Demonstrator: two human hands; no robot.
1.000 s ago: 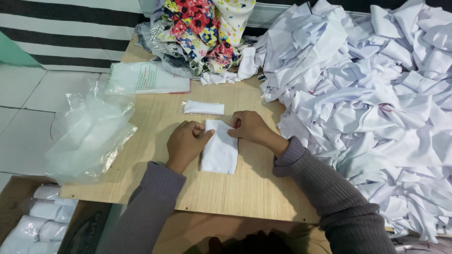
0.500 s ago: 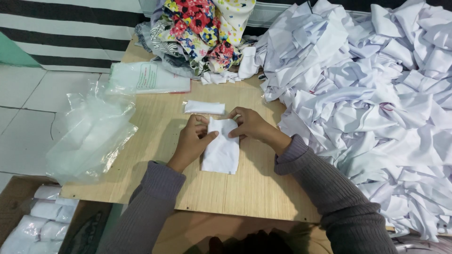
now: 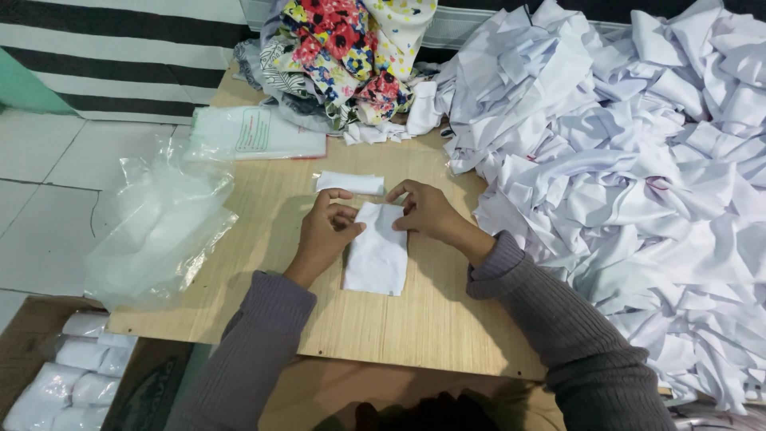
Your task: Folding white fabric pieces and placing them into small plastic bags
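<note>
A small white cloth (image 3: pixel 377 259) lies flat near the middle of the wooden table (image 3: pixel 431 335). This cloth is the thing to look from.

The left hand (image 3: pixel 327 231) rests on the left edge of the white cloth. Its fingers (image 3: pixel 345 214) are curled together and pinch the top left corner. The right hand (image 3: pixel 427 211) is at the top right corner of the cloth, and its fingers are pressed together on that edge too. So both hands hold the top of the cloth down on the table.

It looks like the folding step is going on: the cloth is already a neat long shape, and the top end is being handled. The next move seems to need both hands working evenly, so the edges line up and the cloth stays smooth.

Just above the cloth lies a small rolled white piece (image 3: pixel 349 183). Farther above it is a heap of flowery fabric (image 3: pixel 351 56). To the right of the cloth is a big pile of white cloths (image 3: pixel 630 175). To its left is a crumpled clear plastic bag (image 3: pixel 159 223), and above that a flat packet (image 3: pixel 255 132). Down to the far left, below the table, a box (image 3: pixel 32 335) holds wrapped white bundles (image 3: pixel 72 379).
</note>
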